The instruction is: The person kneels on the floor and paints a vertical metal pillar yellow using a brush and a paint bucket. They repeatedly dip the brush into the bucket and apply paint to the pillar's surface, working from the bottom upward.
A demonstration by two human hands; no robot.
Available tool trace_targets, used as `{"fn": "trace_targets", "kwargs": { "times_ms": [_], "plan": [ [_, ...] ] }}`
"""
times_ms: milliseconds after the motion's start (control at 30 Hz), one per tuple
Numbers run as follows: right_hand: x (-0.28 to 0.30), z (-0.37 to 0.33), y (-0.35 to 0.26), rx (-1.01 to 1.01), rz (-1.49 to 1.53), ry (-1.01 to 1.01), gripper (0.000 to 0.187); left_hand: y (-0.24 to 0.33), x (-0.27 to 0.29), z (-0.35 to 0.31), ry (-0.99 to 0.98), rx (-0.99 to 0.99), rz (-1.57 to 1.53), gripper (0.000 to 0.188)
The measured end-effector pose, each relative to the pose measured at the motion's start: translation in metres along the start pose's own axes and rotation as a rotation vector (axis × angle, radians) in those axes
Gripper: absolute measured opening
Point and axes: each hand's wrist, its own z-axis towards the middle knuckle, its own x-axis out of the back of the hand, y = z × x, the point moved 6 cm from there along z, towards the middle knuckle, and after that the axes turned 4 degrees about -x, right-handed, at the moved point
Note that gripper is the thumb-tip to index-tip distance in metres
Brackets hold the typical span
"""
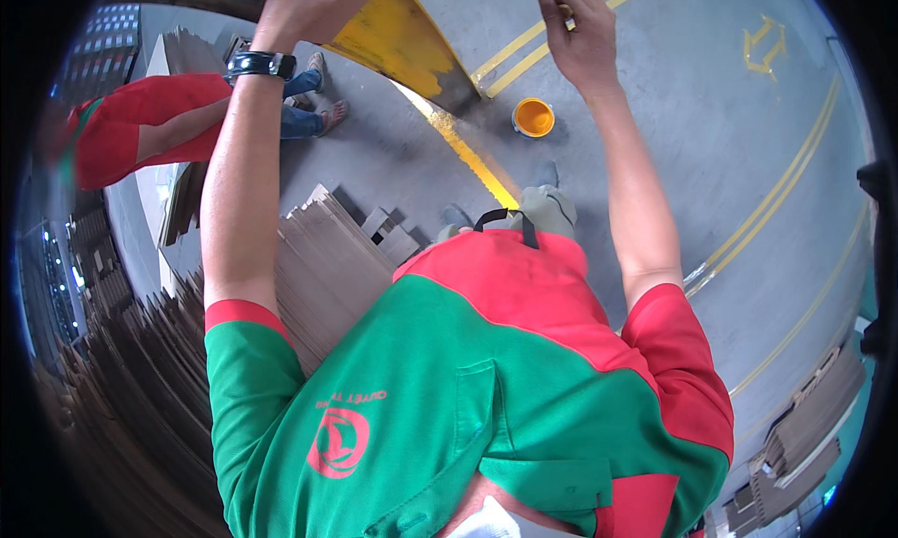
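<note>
Shirt nearest, yellow beam lies seemingly between hands.

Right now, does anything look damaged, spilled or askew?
Yes: dark scuffs mark the yellow beam by the left hand, and the yellow floor line looks ragged near the beam, though more solid lower down. The open bucket stands upright, no clear spill around it.

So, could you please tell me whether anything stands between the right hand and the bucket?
Nothing visible does: floor shows between the right hand and the bucket, and the yellow beam is left of both.
</note>
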Motion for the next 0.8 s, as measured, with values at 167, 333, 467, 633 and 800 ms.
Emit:
{"fn": "trace_targets", "kwargs": {
  "times_ms": [167, 333, 467, 633, 800],
  "plan": [
    [-0.014, -0.029, 0.008, -0.078, -0.059, -0.034, 0.015, -0.012, -0.002, 0.021, -0.051, -0.089, 0.057, 0.025],
    [-0.028, -0.038, 0.001, -0.173, 0.042, -0.026, 0.015, -0.019, -0.005, 0.028, -0.068, -0.056, 0.077, 0.024],
    [-0.033, -0.022, -0.014, -0.174, 0.182, 0.03, 0.014, -0.018, -0.006, 0.029, -0.068, -0.064, 0.137, 0.024],
    [-0.037, 0.005, -0.027, -0.172, 0.277, -0.031, 0.016, -0.019, -0.004, 0.03, -0.049, -0.111, 0.241, 0.028],
    [-0.038, 0.011, -0.033, -0.181, 0.315, 0.002, 0.017, -0.026, -0.001, 0.034, -0.041, -0.099, 0.308, 0.03]
  ]
}}
